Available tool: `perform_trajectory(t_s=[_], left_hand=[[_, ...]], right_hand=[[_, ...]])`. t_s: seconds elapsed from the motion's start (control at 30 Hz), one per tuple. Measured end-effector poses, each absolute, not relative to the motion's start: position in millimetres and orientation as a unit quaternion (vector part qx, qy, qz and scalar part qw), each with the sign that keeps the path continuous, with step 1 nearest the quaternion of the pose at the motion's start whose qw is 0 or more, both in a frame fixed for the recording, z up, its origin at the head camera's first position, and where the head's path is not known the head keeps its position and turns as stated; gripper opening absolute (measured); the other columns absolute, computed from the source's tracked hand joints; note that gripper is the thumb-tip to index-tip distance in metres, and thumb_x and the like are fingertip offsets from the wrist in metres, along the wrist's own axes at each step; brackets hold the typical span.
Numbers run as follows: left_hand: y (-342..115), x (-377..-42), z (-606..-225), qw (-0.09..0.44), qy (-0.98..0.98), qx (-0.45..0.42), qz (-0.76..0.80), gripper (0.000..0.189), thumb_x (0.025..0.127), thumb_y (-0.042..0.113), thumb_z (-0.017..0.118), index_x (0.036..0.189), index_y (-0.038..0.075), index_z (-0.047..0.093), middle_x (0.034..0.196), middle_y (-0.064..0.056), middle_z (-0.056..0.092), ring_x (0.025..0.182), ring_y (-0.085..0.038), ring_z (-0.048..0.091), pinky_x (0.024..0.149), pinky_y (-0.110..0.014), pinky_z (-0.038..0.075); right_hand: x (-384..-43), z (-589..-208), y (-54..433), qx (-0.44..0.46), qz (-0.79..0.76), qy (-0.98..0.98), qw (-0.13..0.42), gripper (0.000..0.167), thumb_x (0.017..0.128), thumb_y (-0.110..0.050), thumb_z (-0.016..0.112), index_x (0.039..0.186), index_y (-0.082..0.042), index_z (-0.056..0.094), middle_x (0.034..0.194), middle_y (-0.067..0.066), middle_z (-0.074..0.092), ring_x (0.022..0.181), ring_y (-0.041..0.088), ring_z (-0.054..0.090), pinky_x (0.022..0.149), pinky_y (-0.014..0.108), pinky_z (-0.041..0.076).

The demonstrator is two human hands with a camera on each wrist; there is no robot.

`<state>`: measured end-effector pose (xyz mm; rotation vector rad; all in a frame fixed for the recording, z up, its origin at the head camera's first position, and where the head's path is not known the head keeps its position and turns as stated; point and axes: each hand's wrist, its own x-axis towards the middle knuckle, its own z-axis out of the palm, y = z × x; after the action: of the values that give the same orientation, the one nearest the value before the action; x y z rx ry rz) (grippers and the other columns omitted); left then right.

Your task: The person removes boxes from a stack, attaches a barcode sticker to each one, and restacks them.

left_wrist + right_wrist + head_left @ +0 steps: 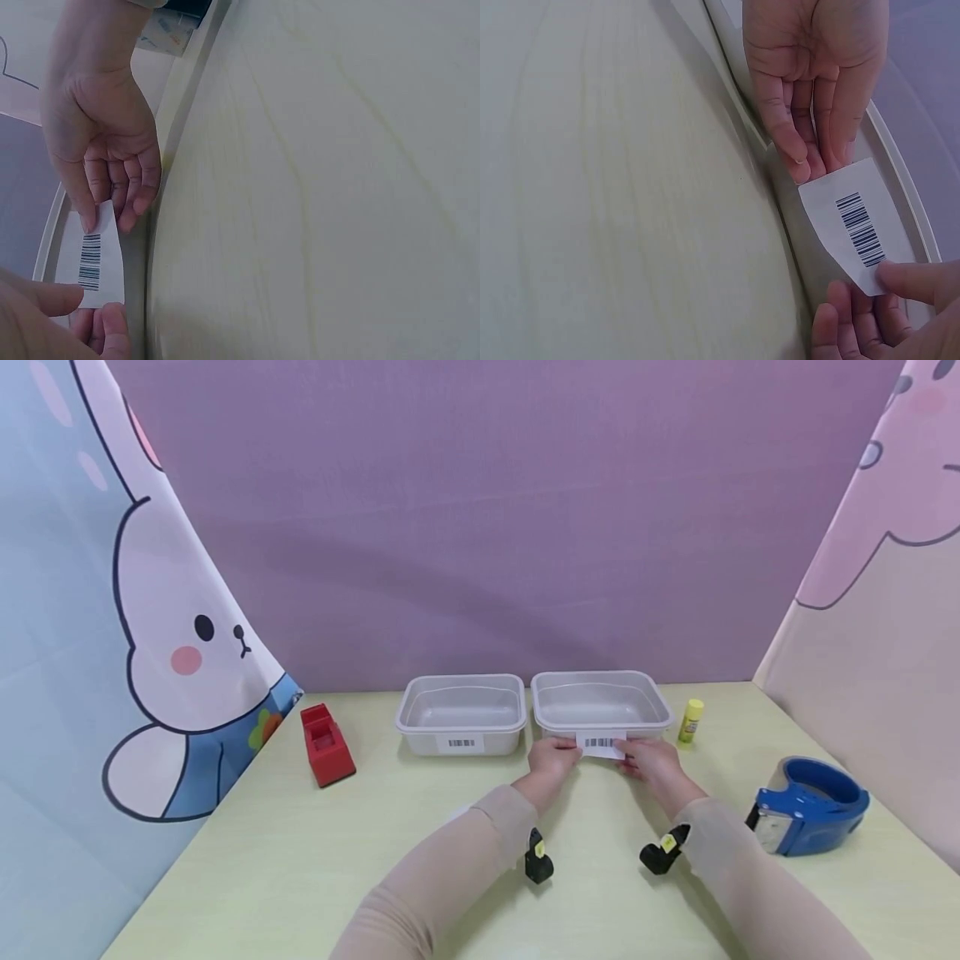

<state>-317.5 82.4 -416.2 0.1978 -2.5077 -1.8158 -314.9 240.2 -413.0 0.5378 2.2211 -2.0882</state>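
Observation:
A white paper label (602, 750) with a printed barcode lies against the front of the right-hand grey plastic bin (592, 695). My left hand (552, 758) holds the label at its left end, fingertips at the edge. At the opposite end, my right hand (656, 763) pinches it, thumb on the printed face, as the right wrist view shows. In that view the label (853, 225) looks slightly bent, standing close over the bin's wall. A matching bin (459, 700) to the left carries a similar barcode label (461, 743) on its front.
A yellow glue stick (691, 722) stands right of the bins. Farther right sits a blue tape dispenser (813, 806). A red box-shaped object (327, 747) rests at the left. Behind the table (300, 860) rises a purple backdrop, with cartoon-printed cloths at both sides.

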Motion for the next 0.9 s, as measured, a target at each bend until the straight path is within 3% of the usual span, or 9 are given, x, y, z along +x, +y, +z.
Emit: perform_trajectory(t_s=[0.23,0.47,0.7,0.9], left_hand=[[81.6,-313.3,-415.1,0.017,-0.801,0.072,-0.595,0.013,0.078,0.002,0.070,0.090,0.006,0.074,0.085,-0.004,0.071,0.074,-0.011,0.061,0.069,-0.021,0.054],[85.0,-308.9,-414.8,0.004,-0.779,0.078,-0.623,0.019,0.076,-0.008,0.064,0.086,0.004,0.076,0.080,-0.007,0.073,0.067,-0.010,0.062,0.060,-0.016,0.051],[91.7,-321.8,-417.9,-0.043,-0.688,0.018,-0.724,0.033,0.080,-0.017,0.049,0.103,-0.007,0.070,0.097,-0.018,0.072,0.084,-0.020,0.070,0.081,-0.030,0.059],[88.1,-330.3,-419.1,-0.048,-0.663,0.036,-0.746,0.035,0.079,-0.017,0.046,0.104,-0.008,0.068,0.099,-0.021,0.072,0.087,-0.022,0.071,0.083,-0.029,0.059]], right_hand=[[-315.2,-414.5,237.5,0.180,-0.688,0.703,0.015,0.044,0.094,-0.012,0.062,0.130,0.008,0.050,0.072,-0.006,0.064,0.067,0.006,0.063,0.067,0.020,0.057],[-316.5,-415.6,236.5,0.190,-0.697,0.691,0.007,0.045,0.093,-0.011,0.063,0.131,0.008,0.048,0.071,-0.006,0.063,0.066,0.007,0.063,0.065,0.020,0.058],[-313.0,-413.3,235.3,0.194,-0.706,0.682,0.006,0.042,0.093,-0.011,0.063,0.127,0.008,0.049,0.069,-0.005,0.062,0.064,0.007,0.063,0.063,0.019,0.057],[-313.3,-413.3,235.5,0.195,-0.697,0.690,0.007,0.047,0.094,-0.013,0.062,0.133,0.007,0.047,0.074,-0.005,0.063,0.067,0.006,0.062,0.066,0.020,0.057]])
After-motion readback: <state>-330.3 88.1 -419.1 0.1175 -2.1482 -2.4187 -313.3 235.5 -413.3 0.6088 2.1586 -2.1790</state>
